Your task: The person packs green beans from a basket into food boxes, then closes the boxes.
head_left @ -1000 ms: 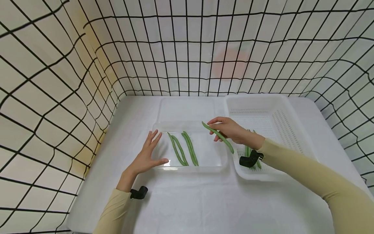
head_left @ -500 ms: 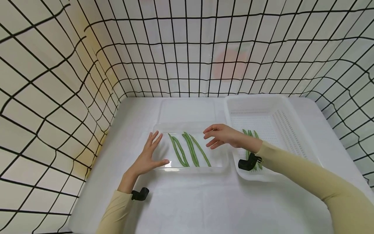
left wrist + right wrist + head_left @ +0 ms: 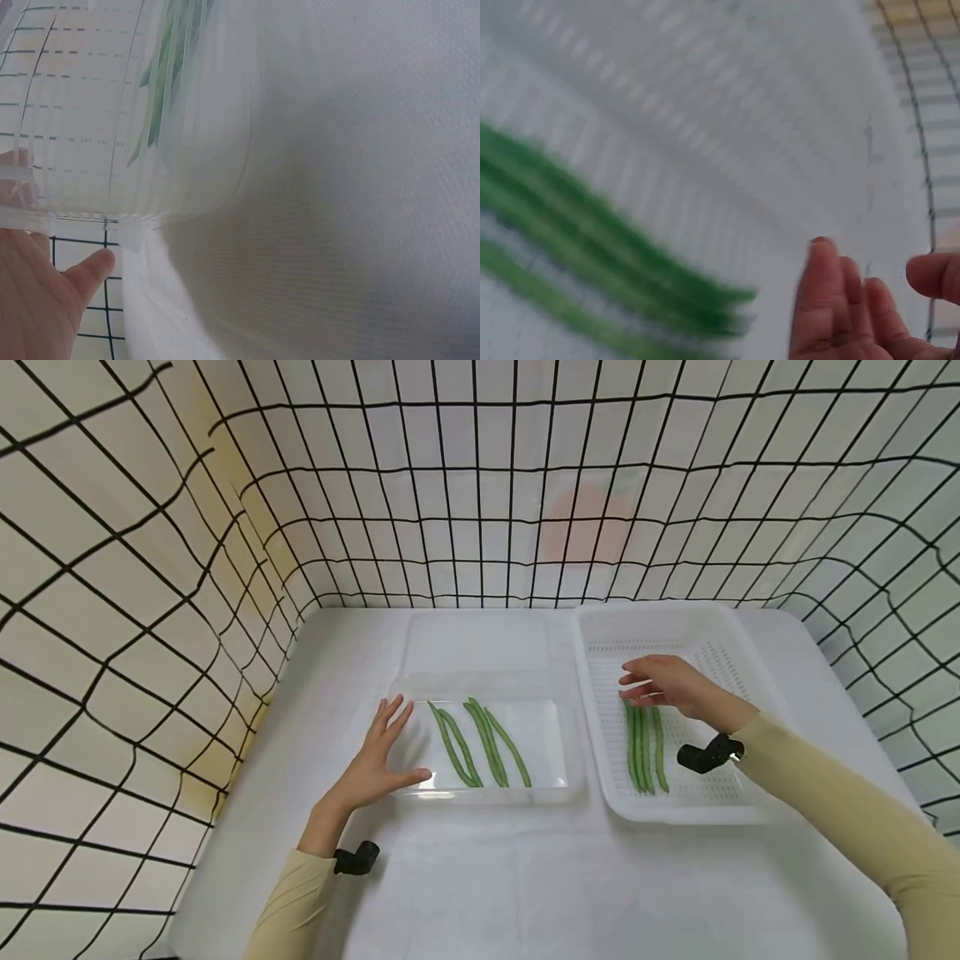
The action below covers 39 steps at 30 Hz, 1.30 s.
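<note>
My left hand (image 3: 375,766) rests at the left end of a clear plastic box (image 3: 487,795), fingers spread along its rim. Several green beans (image 3: 489,743) lie lengthwise in that box, and they show blurred through its ribbed wall in the left wrist view. Over a white perforated basket (image 3: 697,815) on the right hovers my right hand (image 3: 671,685), holding nothing, its fingers loosely extended. Below it, several more green beans (image 3: 643,752) lie side by side on the basket floor, their far tips partly covered by the fingers. The right wrist view shows thumb and fingers apart beside the bean ends.
A clear flat lid (image 3: 476,639) lies behind the box. Black wire mesh (image 3: 480,493) walls the table at the back and both sides. White cloth (image 3: 495,885) covers the tabletop. A black camera sits on each wrist.
My right hand laid a green bean in the clear box beside the others and let it go. It then moved right, over the basket. The left hand stayed at the box.
</note>
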Each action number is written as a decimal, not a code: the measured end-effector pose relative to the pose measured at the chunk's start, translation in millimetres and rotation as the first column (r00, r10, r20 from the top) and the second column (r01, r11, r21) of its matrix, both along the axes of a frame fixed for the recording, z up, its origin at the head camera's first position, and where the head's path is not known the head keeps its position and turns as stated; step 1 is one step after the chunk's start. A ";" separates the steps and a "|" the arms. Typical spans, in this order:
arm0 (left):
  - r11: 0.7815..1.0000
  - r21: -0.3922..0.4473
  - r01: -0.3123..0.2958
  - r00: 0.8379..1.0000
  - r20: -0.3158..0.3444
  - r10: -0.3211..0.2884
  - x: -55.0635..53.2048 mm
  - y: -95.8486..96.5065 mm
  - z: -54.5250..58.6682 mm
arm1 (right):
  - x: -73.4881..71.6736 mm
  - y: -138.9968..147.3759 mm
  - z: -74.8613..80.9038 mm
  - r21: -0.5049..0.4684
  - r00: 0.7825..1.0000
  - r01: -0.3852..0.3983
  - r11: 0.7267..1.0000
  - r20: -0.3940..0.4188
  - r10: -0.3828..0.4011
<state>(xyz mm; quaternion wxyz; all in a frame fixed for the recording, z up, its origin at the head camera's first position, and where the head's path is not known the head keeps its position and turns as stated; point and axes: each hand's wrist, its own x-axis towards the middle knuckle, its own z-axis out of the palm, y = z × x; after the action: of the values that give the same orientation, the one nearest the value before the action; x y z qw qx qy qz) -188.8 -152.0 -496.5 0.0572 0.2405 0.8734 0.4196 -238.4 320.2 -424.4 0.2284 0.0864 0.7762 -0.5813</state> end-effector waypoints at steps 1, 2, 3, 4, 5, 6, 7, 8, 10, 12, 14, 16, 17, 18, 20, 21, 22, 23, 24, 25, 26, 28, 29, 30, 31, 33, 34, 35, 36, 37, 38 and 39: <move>1.000 0.000 0.001 1.000 0.002 -0.001 0.4 -0.2 0.5 | 0.5 8.5 -4.7 0.016 0.999 0.001 1.000 0.038 -0.002; 1.000 -0.001 0.002 1.000 0.002 -0.002 0.7 -0.6 0.6 | 1.3 16.0 -9.6 0.028 0.997 0.004 1.000 0.075 -0.006; 1.000 -0.002 0.002 1.000 0.003 -0.002 1.0 -0.8 0.7 | 2.4 22.8 -14.2 0.040 0.994 0.001 0.999 0.107 -0.006; 1.000 -0.004 0.002 1.000 0.003 -0.002 1.1 -1.1 0.6 | 3.7 28.4 -18.1 0.054 0.991 -0.003 0.999 0.132 -0.004; 1.000 -0.007 0.003 1.000 0.001 -0.003 1.2 -1.2 0.7 | 4.8 33.8 -21.7 0.070 0.989 -0.005 0.998 0.150 -0.005; 1.000 -0.009 0.003 1.000 -0.001 -0.003 1.2 -1.3 0.7 | 5.8 38.6 -24.7 0.082 0.987 -0.007 0.997 0.162 -0.006; 1.000 -0.009 0.004 1.000 -0.002 -0.004 1.2 -1.4 0.7 | 6.3 43.4 -27.5 0.090 0.985 -0.007 0.996 0.170 -0.008; 1.000 -0.009 0.003 1.000 -0.002 -0.003 1.2 -1.4 0.6 | 6.6 47.5 -30.0 0.100 0.985 -0.009 0.995 0.171 -0.008; 1.000 -0.008 0.001 1.000 -0.002 -0.001 1.1 -1.3 0.4 | 6.7 53.8 -33.6 0.125 0.986 -0.011 0.992 0.164 -0.010; 1.000 -0.003 0.001 1.000 0.002 -0.001 1.2 -1.1 0.1 | 6.2 59.1 -36.5 0.148 0.988 -0.013 0.989 0.154 -0.010; 1.000 0.000 0.002 1.000 0.002 -0.002 1.3 -0.6 -0.1 | 5.8 62.4 -39.6 0.168 0.988 -0.014 0.986 0.157 -0.012; 1.000 0.003 0.002 1.000 0.001 -0.002 1.5 -0.3 -0.7 | 6.3 63.7 -43.3 0.179 0.986 -0.025 0.984 0.169 -0.006; 1.000 0.002 0.001 1.000 0.001 -0.001 1.6 -0.3 -1.0 | 7.0 63.8 -45.4 0.178 0.984 -0.035 0.983 0.177 0.003; 1.000 0.003 0.001 1.000 0.001 -0.001 1.8 -0.3 -1.2 | 8.2 62.8 -47.1 0.178 0.983 -0.052 0.983 0.183 0.019; 1.000 0.003 0.001 1.000 0.000 -0.001 2.0 -0.2 -1.6 | 10.5 59.5 -50.4 0.180 0.981 -0.083 0.980 0.187 0.049; 1.000 0.004 0.001 1.000 -0.003 -0.001 2.1 -0.2 -1.7 | 11.4 57.7 -51.8 0.185 0.981 -0.099 0.978 0.183 0.064; 1.000 0.004 0.002 1.000 -0.005 -0.002 2.0 0.0 -1.5 | 12.3 55.7 -52.4 0.193 0.981 -0.115 0.975 0.174 0.081; 1.000 0.002 0.001 1.000 -0.008 -0.001 1.9 0.1 -1.3 | 12.9 53.7 -52.7 0.206 0.982 -0.121 0.971 0.165 0.087; 1.000 0.002 0.002 1.000 -0.011 -0.002 1.6 0.3 -1.1 | 13.2 52.0 -52.8 0.224 0.984 -0.122 0.967 0.155 0.089; 1.000 0.001 0.001 1.000 -0.013 -0.001 1.4 0.4 -0.9 | 13.0 50.7 -53.1 0.236 0.985 -0.115 0.965 0.151 0.080; 1.000 0.002 0.000 1.000 -0.013 0.000 1.3 0.4 -0.8 | 12.9 49.5 -53.0 0.251 0.986 -0.111 0.962 0.151 0.074; 1.000 0.004 0.000 1.000 -0.011 0.001 0.9 0.3 -0.6 | 12.6 47.1 -52.2 0.272 0.985 -0.106 0.956 0.162 0.063; 1.000 0.004 -0.002 1.000 -0.010 0.002 0.8 0.2 -0.5 | 12.5 46.0 -52.0 0.278 0.983 -0.105 0.955 0.173 0.058; 1.000 0.004 -0.002 1.000 -0.009 0.002 0.8 0.1 -0.5 | 12.3 45.1 -52.1 0.280 0.982 -0.103 0.954 0.182 0.053; 1.000 0.006 -0.002 1.000 -0.007 0.002 0.8 0.1 -0.3 | 12.3 44.0 -51.9 0.279 0.980 -0.108 0.954 0.192 0.055; 1.000 0.009 -0.002 1.000 -0.008 0.002 0.6 0.1 0.2 | 12.7 42.2 -51.3 0.273 0.978 -0.119 0.955 0.201 0.065; 1.000 0.009 -0.001 1.000 -0.009 0.001 0.5 0.2 0.4 | 12.6 41.8 -51.4 0.266 0.977 -0.119 0.957 0.202 0.066; 1.000 0.008 0.000 1.000 -0.009 0.000 0.4 0.2 0.5 | 12.7 41.6 -51.3 0.256 0.977 -0.122 0.959 0.199 0.071; 1.000 0.009 0.001 1.000 -0.009 -0.001 0.3 0.2 0.6 | 12.6 41.6 -51.1 0.244 0.978 -0.117 0.963 0.198 0.068; 1.000 0.010 0.003 1.000 -0.009 -0.003 0.1 0.2 0.7 | 12.6 41.8 -50.8 0.226 0.978 -0.121 0.967 0.196 0.076; 1.000 0.010 0.002 1.000 -0.008 -0.002 0.1 0.1 0.6 | 12.3 42.3 -50.8 0.206 0.978 -0.114 0.972 0.193 0.074; 1.000 0.008 0.003 1.000 -0.010 -0.003 0.0 -0.1 0.6 | 11.9 43.2 -50.5 0.181 0.979 -0.110 0.977 0.187 0.076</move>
<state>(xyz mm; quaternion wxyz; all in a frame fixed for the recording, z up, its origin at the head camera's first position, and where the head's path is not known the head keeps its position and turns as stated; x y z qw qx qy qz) -188.8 -152.0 -495.9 0.0527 0.2439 0.8717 0.4218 -226.5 363.4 -474.9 0.3151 0.1232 0.8077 -0.4828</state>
